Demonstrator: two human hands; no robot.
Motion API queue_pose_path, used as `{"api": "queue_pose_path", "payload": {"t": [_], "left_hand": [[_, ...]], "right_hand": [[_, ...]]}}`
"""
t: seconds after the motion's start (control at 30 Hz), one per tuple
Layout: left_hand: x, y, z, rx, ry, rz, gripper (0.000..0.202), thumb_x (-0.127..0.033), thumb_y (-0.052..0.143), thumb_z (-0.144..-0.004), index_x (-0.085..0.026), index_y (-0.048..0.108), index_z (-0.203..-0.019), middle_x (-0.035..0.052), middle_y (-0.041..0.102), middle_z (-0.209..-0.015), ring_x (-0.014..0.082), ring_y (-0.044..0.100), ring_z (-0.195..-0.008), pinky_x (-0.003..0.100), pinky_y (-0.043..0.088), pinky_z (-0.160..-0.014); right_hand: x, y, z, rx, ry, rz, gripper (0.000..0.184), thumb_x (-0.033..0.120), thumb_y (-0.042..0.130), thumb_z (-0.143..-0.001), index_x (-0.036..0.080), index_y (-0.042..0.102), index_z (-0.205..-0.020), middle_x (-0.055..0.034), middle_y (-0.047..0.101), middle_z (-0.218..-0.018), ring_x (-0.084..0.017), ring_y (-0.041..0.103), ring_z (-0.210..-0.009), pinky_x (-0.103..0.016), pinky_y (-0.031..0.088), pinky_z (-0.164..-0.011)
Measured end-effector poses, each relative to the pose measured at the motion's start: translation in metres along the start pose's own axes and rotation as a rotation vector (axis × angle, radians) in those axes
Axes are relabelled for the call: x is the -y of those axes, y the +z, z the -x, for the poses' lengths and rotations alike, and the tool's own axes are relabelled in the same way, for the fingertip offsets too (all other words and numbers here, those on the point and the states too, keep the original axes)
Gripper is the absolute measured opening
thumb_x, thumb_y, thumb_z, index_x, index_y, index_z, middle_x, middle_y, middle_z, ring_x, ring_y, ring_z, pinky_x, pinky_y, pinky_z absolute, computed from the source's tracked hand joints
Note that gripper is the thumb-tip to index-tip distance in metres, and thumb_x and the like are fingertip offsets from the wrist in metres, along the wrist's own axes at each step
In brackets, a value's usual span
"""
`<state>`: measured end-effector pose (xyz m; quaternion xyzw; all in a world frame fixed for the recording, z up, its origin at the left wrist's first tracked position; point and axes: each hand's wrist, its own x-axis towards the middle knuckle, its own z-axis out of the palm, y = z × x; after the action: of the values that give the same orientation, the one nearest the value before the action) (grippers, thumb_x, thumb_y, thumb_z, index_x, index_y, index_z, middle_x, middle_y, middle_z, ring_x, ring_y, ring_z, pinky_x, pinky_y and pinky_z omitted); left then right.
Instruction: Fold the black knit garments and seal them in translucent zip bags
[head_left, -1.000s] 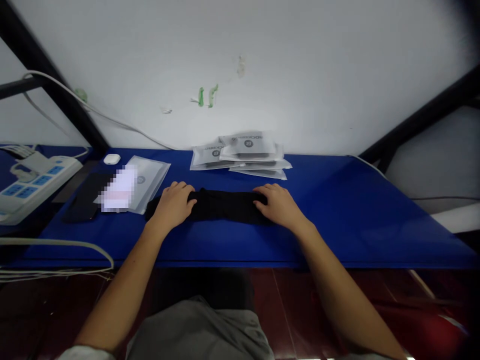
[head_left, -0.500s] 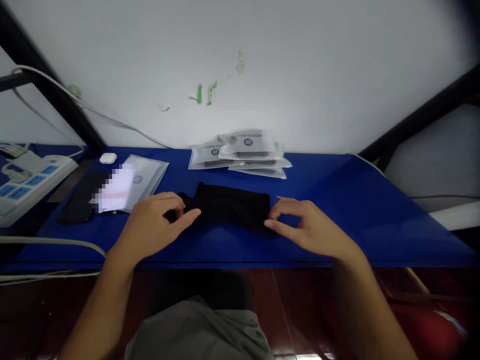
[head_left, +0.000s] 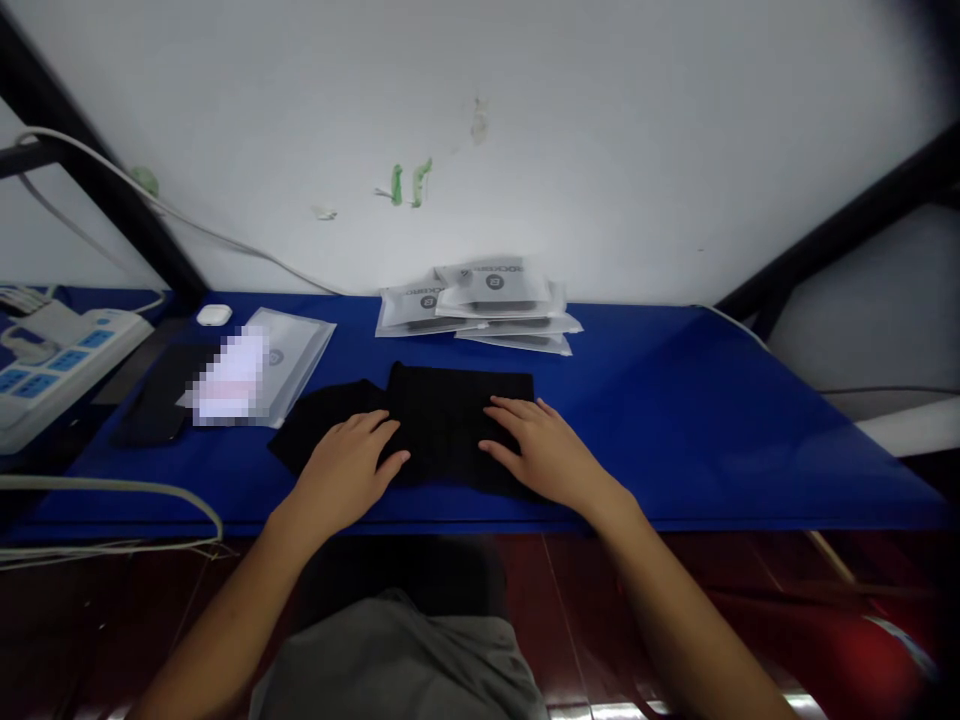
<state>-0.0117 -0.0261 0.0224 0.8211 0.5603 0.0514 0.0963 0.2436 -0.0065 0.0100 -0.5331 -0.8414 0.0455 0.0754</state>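
Note:
A black cloth [head_left: 442, 415] lies spread on the blue table [head_left: 712, 420], near its front edge. My left hand [head_left: 349, 475] rests flat on the cloth's left part, fingers stretched out. My right hand [head_left: 544, 455] lies flat on its right part, fingers spread and pointing left. Neither hand grips anything. The cloth's left end [head_left: 315, 425] sticks out past my left hand.
A pile of clear plastic packets [head_left: 480, 305] sits at the back by the white wall. One flat packet [head_left: 262, 365] lies left of the cloth, beside a dark phone [head_left: 161, 395], a small white case [head_left: 214, 315] and a power strip [head_left: 45, 365]. Cables [head_left: 112, 490] hang left.
The cloth was a narrow band under both hands; my hands lifted and pinched its edges, and now it lies wider and both hands press flat on it.

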Motion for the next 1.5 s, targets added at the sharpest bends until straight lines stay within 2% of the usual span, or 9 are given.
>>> {"api": "queue_pose_path", "payload": {"t": [0.37,0.53,0.63,0.7,0.77,0.9,1.0,1.17,1.5], "left_hand": [[0.017,-0.016,-0.018,0.079,-0.018,-0.043,0.026,-0.030,0.056,-0.089,-0.014,0.064,-0.107,0.0098,0.067,-0.105,0.0278,0.061,-0.101,0.041,0.047,-0.085],[0.010,-0.021,-0.026,-0.206,-0.031,-0.064,0.016,-0.020,0.051,-0.089,-0.014,0.064,-0.096,0.0089,0.067,-0.098,0.0263,0.060,-0.100,0.042,0.043,-0.092],[0.010,-0.043,-0.003,-0.191,-0.014,0.141,0.021,-0.039,0.057,-0.087,-0.019,0.065,-0.087,0.0026,0.069,-0.088,0.0208,0.063,-0.085,0.036,0.047,-0.084],[0.012,-0.057,0.014,-0.045,-0.007,0.340,0.031,-0.052,0.055,-0.085,-0.023,0.065,-0.080,-0.0020,0.068,-0.078,0.0166,0.063,-0.072,0.029,0.049,-0.069],[0.014,-0.061,0.019,-0.078,-0.051,0.428,0.037,-0.054,0.046,-0.089,-0.023,0.066,-0.082,-0.0021,0.069,-0.076,0.0154,0.063,-0.070,0.027,0.049,-0.066],[0.016,-0.033,-0.010,-0.229,-0.048,0.284,0.043,-0.049,0.041,-0.092,-0.019,0.063,-0.113,0.0079,0.065,-0.121,0.0233,0.059,-0.112,0.037,0.045,-0.097],[0.017,0.001,-0.031,-0.049,-0.071,0.093,0.068,-0.053,0.048,-0.088,-0.012,0.039,-0.142,0.0165,0.031,-0.153,0.0336,0.025,-0.142,0.053,0.025,-0.113],[0.016,0.026,-0.025,0.031,-0.121,0.004,0.078,-0.060,0.036,-0.091,-0.011,0.020,-0.150,0.0154,0.013,-0.158,0.0323,0.007,-0.146,0.059,0.013,-0.115],[0.010,0.032,-0.018,-0.099,-0.116,-0.005,0.075,-0.061,0.035,-0.091,-0.012,0.028,-0.148,0.0190,0.023,-0.155,0.0356,0.013,-0.145,0.063,0.018,-0.112]], "right_hand": [[-0.023,-0.021,-0.010,0.047,0.004,0.006,0.022,0.027,0.065,-0.080,0.019,0.066,-0.100,-0.0079,0.070,-0.096,-0.026,0.065,-0.090,-0.038,0.050,-0.078],[-0.024,-0.025,-0.017,-0.107,0.045,0.000,0.015,0.010,0.060,-0.076,0.019,0.065,-0.087,-0.0057,0.069,-0.089,-0.024,0.063,-0.086,-0.039,0.047,-0.081],[-0.023,-0.046,0.003,-0.068,-0.036,-0.196,0.003,0.021,0.064,-0.077,0.021,0.063,-0.080,-0.0012,0.067,-0.077,-0.020,0.063,-0.077,-0.035,0.048,-0.075],[-0.021,-0.061,0.018,0.058,-0.080,-0.375,0.017,0.039,0.064,-0.081,0.022,0.064,-0.079,0.0000,0.069,-0.077,-0.018,0.064,-0.074,-0.032,0.050,-0.071],[-0.018,-0.066,0.024,0.007,-0.004,-0.446,0.026,0.047,0.056,-0.086,0.023,0.067,-0.087,-0.0020,0.071,-0.084,-0.019,0.067,-0.079,-0.030,0.052,-0.066],[-0.007,-0.035,0.005,-0.211,0.061,-0.275,0.039,0.046,0.045,-0.092,0.020,0.065,-0.113,-0.0113,0.067,-0.118,-0.027,0.061,-0.111,-0.044,0.048,-0.095],[-0.002,0.003,-0.012,-0.115,0.006,-0.124,0.055,0.052,0.043,-0.092,0.020,0.050,-0.136,-0.0134,0.042,-0.148,-0.031,0.039,-0.136,-0.053,0.034,-0.110],[-0.011,0.027,-0.016,0.024,0.020,-0.058,0.065,0.054,0.036,-0.094,0.017,0.033,-0.147,-0.0133,0.025,-0.156,-0.028,0.019,-0.144,-0.052,0.022,-0.116],[-0.016,0.028,-0.013,-0.014,-0.003,-0.077,0.065,0.054,0.036,-0.094,0.017,0.032,-0.147,-0.0153,0.025,-0.155,-0.028,0.019,-0.144,-0.055,0.022,-0.115]]}}
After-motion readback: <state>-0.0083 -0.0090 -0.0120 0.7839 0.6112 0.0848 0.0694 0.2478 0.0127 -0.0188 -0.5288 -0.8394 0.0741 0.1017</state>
